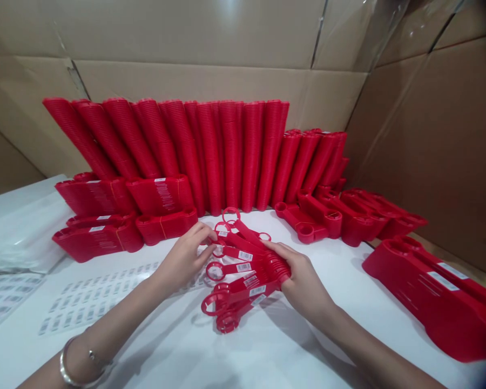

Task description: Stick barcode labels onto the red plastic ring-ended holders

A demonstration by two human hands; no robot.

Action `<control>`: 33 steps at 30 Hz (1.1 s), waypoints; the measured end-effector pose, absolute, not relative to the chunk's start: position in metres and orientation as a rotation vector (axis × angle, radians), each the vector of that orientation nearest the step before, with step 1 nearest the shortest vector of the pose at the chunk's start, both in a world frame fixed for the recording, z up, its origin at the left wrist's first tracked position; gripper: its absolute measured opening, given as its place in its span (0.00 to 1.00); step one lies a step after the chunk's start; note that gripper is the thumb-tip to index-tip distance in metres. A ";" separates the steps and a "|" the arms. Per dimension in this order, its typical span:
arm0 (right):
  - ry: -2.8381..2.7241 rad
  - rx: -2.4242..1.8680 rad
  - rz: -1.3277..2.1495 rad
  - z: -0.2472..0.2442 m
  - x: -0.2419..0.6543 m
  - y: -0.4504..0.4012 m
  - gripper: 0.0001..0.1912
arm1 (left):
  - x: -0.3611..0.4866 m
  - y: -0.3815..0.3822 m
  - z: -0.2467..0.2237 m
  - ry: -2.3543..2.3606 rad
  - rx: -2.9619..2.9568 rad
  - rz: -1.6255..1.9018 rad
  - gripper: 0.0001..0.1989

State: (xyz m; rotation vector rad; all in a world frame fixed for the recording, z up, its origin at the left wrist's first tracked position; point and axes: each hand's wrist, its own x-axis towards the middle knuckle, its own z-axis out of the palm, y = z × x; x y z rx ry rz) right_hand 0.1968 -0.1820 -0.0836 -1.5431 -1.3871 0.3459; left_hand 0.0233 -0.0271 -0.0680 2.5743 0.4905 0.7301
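Observation:
My right hand [303, 273] is wrapped round the gathered ends of several red ring-ended plastic pieces [263, 265], which look like flat wrenches. They fan out to the left, and white barcode labels [245, 256] show on several handles. Over the upper left of the fan, my left hand [192, 251] has its thumb and fingers curled together, tips by the ring of an upper piece. Whatever sits between those fingertips is too small to make out. A sheet of barcode labels [93, 297] lies on the white table, partly under my left forearm.
Tall stacks of the red pieces [210, 156] line the back. Banded bundles [97, 237] lie at left, others [308, 219] at right, with a large labelled stack [433, 294] nearer. Clear plastic bags [20, 232] and another label sheet [8, 297] are far left. Cardboard walls [194, 81] enclose the table.

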 end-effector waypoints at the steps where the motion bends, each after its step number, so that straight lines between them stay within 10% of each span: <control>1: -1.386 -1.540 0.346 -0.083 0.197 -0.182 0.29 | 0.023 -0.026 -0.070 0.487 2.578 0.731 0.03; 33: -1.375 -1.545 0.468 -0.080 0.193 -0.182 0.31 | 0.010 -0.002 -0.068 0.773 2.553 0.267 0.05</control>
